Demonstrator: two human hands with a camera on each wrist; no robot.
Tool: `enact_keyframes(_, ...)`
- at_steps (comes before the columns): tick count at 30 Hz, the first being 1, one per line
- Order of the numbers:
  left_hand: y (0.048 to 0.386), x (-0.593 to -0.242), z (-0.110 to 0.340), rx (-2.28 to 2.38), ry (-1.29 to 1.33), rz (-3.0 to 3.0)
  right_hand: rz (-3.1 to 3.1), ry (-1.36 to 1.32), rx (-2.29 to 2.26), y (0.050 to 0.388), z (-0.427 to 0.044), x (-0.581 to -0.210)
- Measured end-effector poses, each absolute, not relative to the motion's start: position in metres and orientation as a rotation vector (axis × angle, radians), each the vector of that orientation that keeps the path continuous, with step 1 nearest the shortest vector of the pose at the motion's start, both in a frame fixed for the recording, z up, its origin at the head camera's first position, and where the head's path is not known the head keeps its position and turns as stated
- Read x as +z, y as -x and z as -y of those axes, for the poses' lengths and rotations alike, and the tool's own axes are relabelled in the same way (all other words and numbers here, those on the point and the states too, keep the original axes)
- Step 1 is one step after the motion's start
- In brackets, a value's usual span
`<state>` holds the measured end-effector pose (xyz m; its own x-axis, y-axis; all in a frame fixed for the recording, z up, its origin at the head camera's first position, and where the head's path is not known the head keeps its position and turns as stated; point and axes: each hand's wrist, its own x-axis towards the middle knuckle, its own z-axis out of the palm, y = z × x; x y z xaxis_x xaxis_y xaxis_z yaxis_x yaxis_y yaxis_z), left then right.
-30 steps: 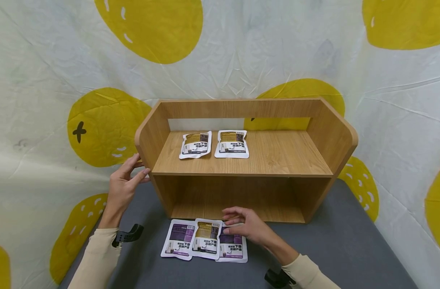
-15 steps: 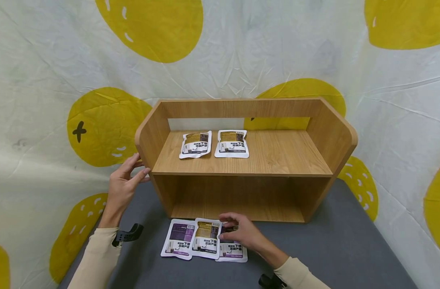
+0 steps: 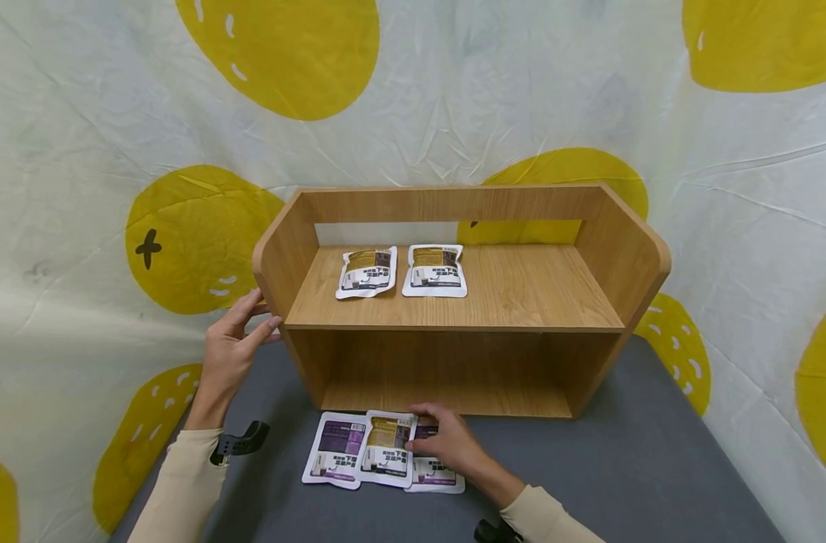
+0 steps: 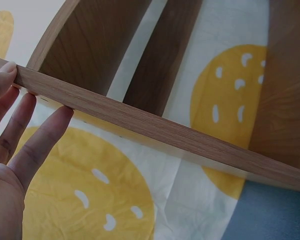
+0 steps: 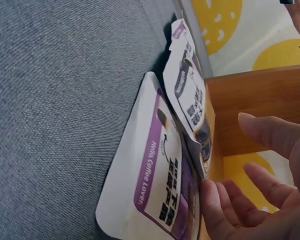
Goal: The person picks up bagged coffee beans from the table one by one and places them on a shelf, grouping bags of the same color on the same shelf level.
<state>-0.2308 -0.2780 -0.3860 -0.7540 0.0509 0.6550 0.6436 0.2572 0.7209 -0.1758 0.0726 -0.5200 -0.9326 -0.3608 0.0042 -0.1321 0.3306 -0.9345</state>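
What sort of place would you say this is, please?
It may be an improvised indoor work corner, judging by the creased, yellow-patterned sheet behind, the grey tabletop, and the wooden shelf unit standing on it.

In the right-wrist view, the purple band on the near flat white pouch with a purple panel reads "Hello, Coffee Lover."; bold black Chinese characters stand next to it, too slanted to read with certainty. The overlapping flat white pouch with a gold-brown panel bears similar characters and smaller, illegible lettering. In the head view, black Chinese lettering, too small to read surely, shows on the left flat white pouch with a purple panel and on the two flat white pouches with gold-brown panels on the light wooden two-tier shelf. A black X-shaped mark stands on a yellow round of the white cloth backdrop.
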Motion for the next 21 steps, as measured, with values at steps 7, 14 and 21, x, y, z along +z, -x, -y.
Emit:
enact_keyframes(7, 0.230, -0.387, 0.277, -1.522, 0.629, 2.026, -2.552, 0.467, -1.532, 0.176, -0.066, -0.528)
enact_keyframes(14, 0.230, -0.387, 0.277, -1.529, 0.635, 2.019, -2.662, 0.493, -1.444, 0.176, -0.059, -0.532)
enact_keyframes(21, 0.230, -0.386, 0.278, -1.534, 0.632, 2.015, -2.691, 0.507, -1.334, 0.176, -0.053, -0.529)
